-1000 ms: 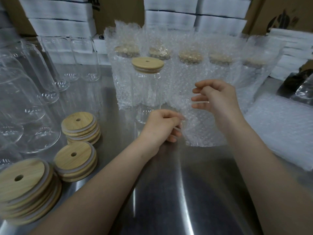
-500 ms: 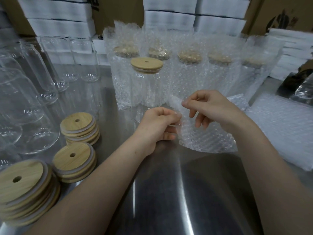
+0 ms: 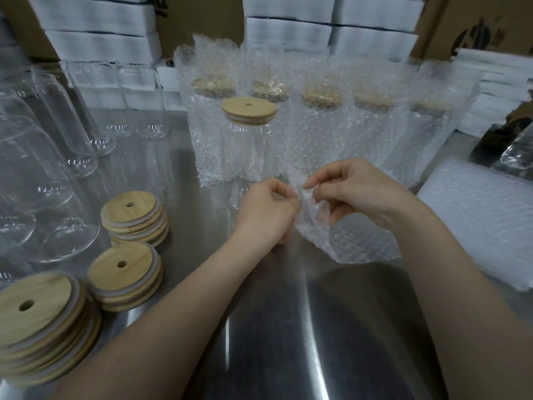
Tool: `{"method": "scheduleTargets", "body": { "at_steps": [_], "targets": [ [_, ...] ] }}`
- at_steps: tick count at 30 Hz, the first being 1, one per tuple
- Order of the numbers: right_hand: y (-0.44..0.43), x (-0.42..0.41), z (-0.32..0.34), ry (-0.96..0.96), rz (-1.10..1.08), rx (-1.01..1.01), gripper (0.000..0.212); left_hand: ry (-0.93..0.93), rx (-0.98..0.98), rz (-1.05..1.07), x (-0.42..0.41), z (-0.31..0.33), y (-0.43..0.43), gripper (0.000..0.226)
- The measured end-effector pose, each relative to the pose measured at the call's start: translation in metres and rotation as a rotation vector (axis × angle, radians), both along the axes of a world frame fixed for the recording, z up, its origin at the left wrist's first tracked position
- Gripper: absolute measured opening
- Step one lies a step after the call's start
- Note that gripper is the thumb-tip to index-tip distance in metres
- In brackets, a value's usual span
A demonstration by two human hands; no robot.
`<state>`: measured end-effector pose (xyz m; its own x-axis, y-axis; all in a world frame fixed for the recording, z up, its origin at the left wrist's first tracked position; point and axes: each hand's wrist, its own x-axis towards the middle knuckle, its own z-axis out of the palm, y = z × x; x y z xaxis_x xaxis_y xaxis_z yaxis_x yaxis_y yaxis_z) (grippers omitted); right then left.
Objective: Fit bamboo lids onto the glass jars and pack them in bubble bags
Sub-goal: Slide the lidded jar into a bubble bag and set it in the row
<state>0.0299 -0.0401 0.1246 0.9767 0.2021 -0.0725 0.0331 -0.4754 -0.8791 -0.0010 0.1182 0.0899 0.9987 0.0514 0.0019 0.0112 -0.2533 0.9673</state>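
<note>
Steel table (image 3: 259,342) (glossy, streaked with glare) before stacked white boxes (image 3: 95,30).

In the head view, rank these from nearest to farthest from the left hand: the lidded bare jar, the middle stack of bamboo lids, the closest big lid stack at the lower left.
1. Lidded bare jar: just behind the left hand, upright.
2. Middle stack of bamboo lids: to the hand's left, on the table.
3. Closest big lid stack: far lower left, at the frame edge.
</note>
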Motion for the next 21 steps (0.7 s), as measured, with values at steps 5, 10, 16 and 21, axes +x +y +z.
{"method": "scheduleTargets", "body": {
  "at_steps": [5,10,16,21],
  "targets": [
    [0.003,0.004,-0.002,-0.149,-0.175,-0.068,0.026,-0.250,0.422,-0.014,-0.005,0.000,0.002,0.022],
    [-0.001,0.009,-0.002,-0.340,-0.391,-0.121,0.022,-0.301,0.523,-0.198,-0.007,0.004,0.007,0.023],
    [0.006,0.002,0.001,-0.627,-0.470,-0.224,0.024,-0.120,0.520,-0.136,-0.006,0.004,0.006,0.025],
    [0.019,-0.006,0.005,-0.818,-0.439,-0.135,0.028,-0.134,0.344,-0.046,0.000,-0.002,0.003,0.044]
  ]
}}
